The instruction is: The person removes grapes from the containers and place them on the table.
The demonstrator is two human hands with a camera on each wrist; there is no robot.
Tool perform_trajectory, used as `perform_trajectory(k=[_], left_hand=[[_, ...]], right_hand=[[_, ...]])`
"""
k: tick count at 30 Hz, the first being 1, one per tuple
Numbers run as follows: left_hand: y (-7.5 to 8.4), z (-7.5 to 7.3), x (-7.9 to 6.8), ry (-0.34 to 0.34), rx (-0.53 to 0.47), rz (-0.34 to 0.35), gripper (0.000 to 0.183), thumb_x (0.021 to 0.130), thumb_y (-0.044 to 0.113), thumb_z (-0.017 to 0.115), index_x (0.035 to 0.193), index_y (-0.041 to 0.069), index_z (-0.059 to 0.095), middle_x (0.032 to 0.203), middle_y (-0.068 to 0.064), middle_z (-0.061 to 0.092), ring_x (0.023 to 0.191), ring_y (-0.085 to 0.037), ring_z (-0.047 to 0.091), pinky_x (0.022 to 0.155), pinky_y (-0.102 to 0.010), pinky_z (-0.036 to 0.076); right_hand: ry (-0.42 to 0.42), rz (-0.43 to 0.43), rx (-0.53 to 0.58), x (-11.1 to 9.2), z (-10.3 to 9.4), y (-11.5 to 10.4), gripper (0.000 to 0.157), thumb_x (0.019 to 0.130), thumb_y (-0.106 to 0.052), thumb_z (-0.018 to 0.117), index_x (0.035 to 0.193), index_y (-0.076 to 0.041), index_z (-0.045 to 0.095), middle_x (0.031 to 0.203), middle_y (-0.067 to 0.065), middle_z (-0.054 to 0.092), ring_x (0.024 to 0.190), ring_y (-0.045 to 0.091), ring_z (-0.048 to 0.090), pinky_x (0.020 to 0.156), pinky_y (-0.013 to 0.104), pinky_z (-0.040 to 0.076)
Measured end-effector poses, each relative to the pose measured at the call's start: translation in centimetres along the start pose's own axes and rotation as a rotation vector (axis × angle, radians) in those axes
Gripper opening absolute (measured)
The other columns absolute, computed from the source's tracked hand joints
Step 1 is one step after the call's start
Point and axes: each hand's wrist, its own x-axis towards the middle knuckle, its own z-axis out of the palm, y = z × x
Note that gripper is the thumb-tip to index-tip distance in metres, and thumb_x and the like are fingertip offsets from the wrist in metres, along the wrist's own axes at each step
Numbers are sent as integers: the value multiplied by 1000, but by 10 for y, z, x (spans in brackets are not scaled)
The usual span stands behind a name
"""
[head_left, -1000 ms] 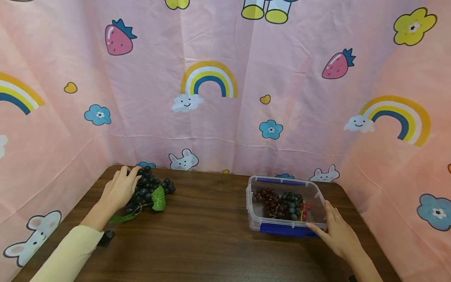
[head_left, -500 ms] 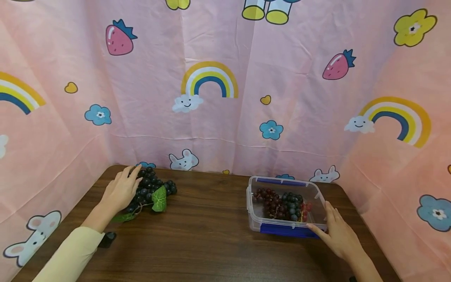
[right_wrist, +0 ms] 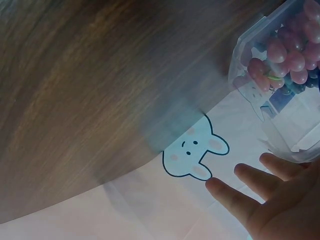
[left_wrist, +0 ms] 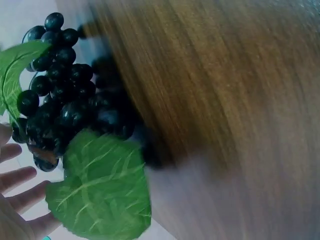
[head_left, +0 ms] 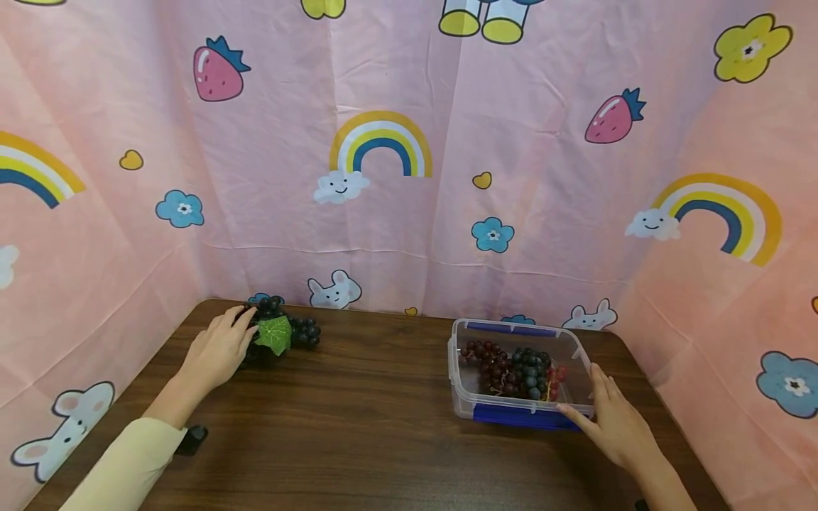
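My left hand holds a bunch of black grapes at the table's back left; the fingers reach over its left side and the thumb is hidden. A green leaf on the bunch faces up, and the left wrist view shows a second leaf beside the berries. At the right, my right hand rests against the corner of a clear plastic box, thumb at the near rim. Its fingers stretch out straight along the box's side. Inside lie dark red grapes, blue-black grapes and small red grapes.
A dark brown wooden table lies under everything. Patterned pink cloth hangs along its back and both sides. Blue clips run along the box's long sides.
The black grape bunch has turned in my left hand, its near end shifting up and back. Its leaf has moved left and back, and the lower leaf and stem are now hidden. My right hand stays put.
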Motion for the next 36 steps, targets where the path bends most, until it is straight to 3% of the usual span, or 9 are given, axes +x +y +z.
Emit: perform_trajectory(k=[13, 21, 26, 36], left_hand=[[14, 0, -8, 39, 59, 49, 47, 109, 17, 59, 148, -8, 52, 145, -37, 51, 127, -59, 53, 90, -72, 50], [25, 0, -17, 76, 34, 86, 50, 106, 16, 63, 148, -9, 53, 145, -37, 53, 126, -58, 54, 90, -72, 50], [33, 0, -19, 59, 19, 118, 51, 106, 19, 65, 149, -6, 53, 147, -35, 52, 129, -57, 54, 95, -73, 48], [47, 1, -14, 20, -42, 245, 55, 105, 23, 68, 149, -6, 54, 151, -32, 51, 137, -53, 50, 106, -71, 43]], right_hand=[[6, -3, 6, 0, -1, -1, 109, 101, -65, 59, 160, 16, 16, 161, 44, 26, 144, 66, 31, 105, 80, 36], [-2, -1, 2, 0, 0, 0, 110, 101, -66, 58, 161, 16, 14, 161, 45, 25, 143, 66, 31, 105, 80, 36], [-3, -1, 12, 1, 0, 1, 111, 101, -66, 58, 161, 15, 14, 162, 43, 24, 145, 65, 29, 107, 80, 34], [6, -2, 3, 0, 2, 2, 110, 101, -65, 59, 162, 15, 13, 162, 43, 25, 145, 65, 30, 106, 79, 36]])
